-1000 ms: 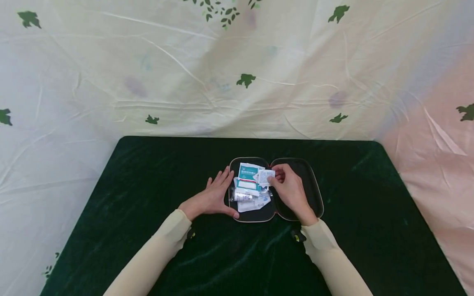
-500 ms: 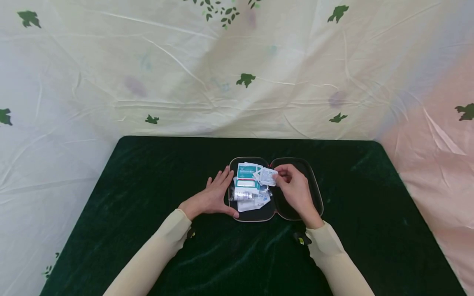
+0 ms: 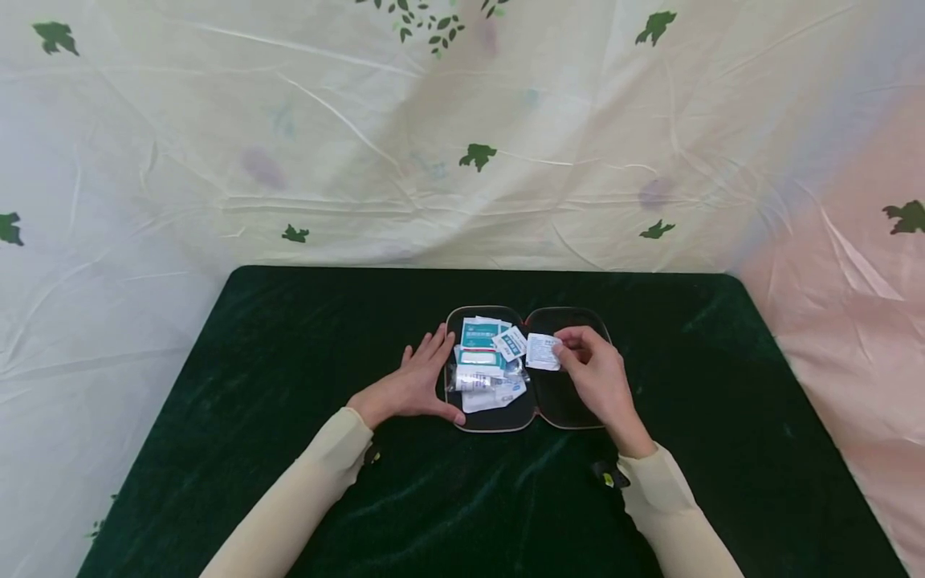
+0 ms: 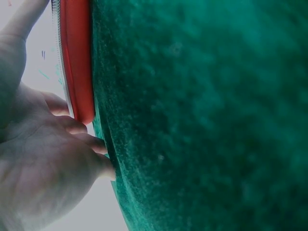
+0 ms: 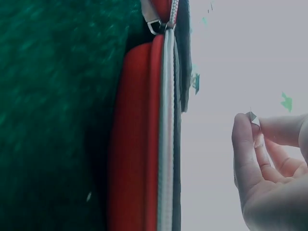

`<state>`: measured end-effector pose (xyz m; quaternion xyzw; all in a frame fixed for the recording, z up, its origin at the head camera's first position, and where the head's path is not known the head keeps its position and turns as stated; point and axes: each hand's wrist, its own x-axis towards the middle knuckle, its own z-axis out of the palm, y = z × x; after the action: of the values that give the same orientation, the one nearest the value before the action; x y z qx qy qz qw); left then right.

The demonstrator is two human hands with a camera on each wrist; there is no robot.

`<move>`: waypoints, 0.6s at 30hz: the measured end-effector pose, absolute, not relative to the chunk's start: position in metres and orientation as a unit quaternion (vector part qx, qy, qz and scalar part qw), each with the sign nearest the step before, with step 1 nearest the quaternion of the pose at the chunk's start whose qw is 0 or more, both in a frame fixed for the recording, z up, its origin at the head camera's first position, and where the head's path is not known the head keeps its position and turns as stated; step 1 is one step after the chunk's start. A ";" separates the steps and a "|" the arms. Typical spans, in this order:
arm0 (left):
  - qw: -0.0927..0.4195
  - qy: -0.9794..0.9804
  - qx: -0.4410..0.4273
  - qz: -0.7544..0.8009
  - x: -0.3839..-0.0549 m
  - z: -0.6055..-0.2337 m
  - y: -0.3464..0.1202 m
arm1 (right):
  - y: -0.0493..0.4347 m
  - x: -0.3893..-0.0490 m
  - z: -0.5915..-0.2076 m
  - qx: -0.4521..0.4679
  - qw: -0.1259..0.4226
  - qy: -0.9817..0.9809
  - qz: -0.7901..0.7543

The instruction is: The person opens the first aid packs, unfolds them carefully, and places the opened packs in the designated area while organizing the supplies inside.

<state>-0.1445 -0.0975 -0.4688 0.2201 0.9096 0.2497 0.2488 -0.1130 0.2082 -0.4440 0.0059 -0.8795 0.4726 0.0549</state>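
An unzipped case (image 3: 499, 419), black inside, lies spread open on the table. My left hand (image 3: 412, 387) rests against its left edge, fingers straight and thumb at the near corner. In the left wrist view the case's red outer side (image 4: 78, 62) shows beside that hand. Between thumb and fingers, my right hand (image 3: 596, 377) pinches a small white printed sachet (image 3: 543, 352) above the case's right half. The left half holds green-and-white packets (image 3: 480, 335), a small blue-and-white sachet (image 3: 510, 343), a clear-wrapped roll (image 3: 473, 380) and a white packet (image 3: 499, 396).
Dark green velvet cloth (image 3: 325, 321) covers the table. Pale curtains (image 3: 361, 160) with green leaf shapes hang behind and at the sides. A zipper pull (image 5: 155, 27) hangs at the hinge side of the red case in the right wrist view.
My right hand has drawn the white sachet rightward, off the pile and over the case's right half. The blue-and-white sachet is now uncovered. My left hand stays in place.
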 end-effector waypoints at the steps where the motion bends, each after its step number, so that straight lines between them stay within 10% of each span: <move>1: 0.249 0.910 0.220 0.249 -0.145 -0.469 -0.097 | 0.211 -0.112 -0.445 0.005 0.056 -0.880 0.472; 18: 0.247 0.913 0.216 0.243 -0.144 -0.468 -0.096 | 0.252 -0.092 -0.447 -0.028 0.067 -0.899 0.433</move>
<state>-0.1442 -0.0961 -0.4680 0.2163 0.9128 0.2428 0.2469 -0.0919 0.2519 -0.4469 -0.0279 -0.8986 0.4327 0.0669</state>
